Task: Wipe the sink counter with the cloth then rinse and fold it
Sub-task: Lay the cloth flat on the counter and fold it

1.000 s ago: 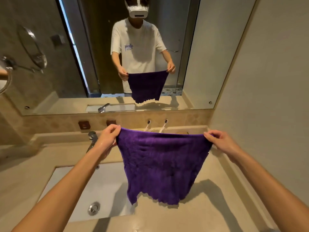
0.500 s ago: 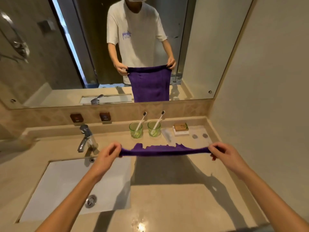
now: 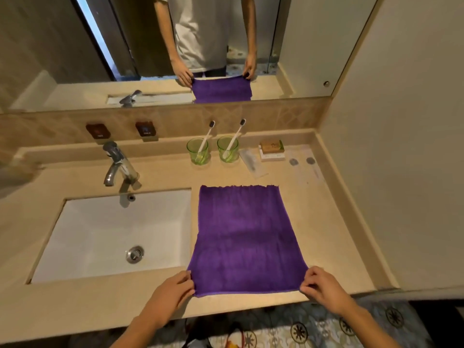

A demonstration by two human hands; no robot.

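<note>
From my remote view: the purple cloth (image 3: 244, 237) lies spread flat on the beige counter (image 3: 326, 222), just right of the white sink (image 3: 100, 234), its far edge frayed and its near edge close to the counter's front lip. My left hand (image 3: 173, 293) pinches the near left corner between thumb and fingers; my right hand (image 3: 320, 287) pinches the near right corner the same way. Both hands rest at counter level, well apart, one at each end of the cloth's near edge. Behind the cloth stand two green cups (image 3: 197, 150), each holding a toothbrush (image 3: 206, 139), then a sealed packet (image 3: 251, 163) and a small boxed soap (image 3: 271, 149); the printing on them is too small to read. The tap (image 3: 118, 164) stands behind the sink. Two brown wall plates (image 3: 98, 131) bear white lettering that is blurred and unreadable. The mirror (image 3: 75, 59) reflects the cloth and both hands.
</note>
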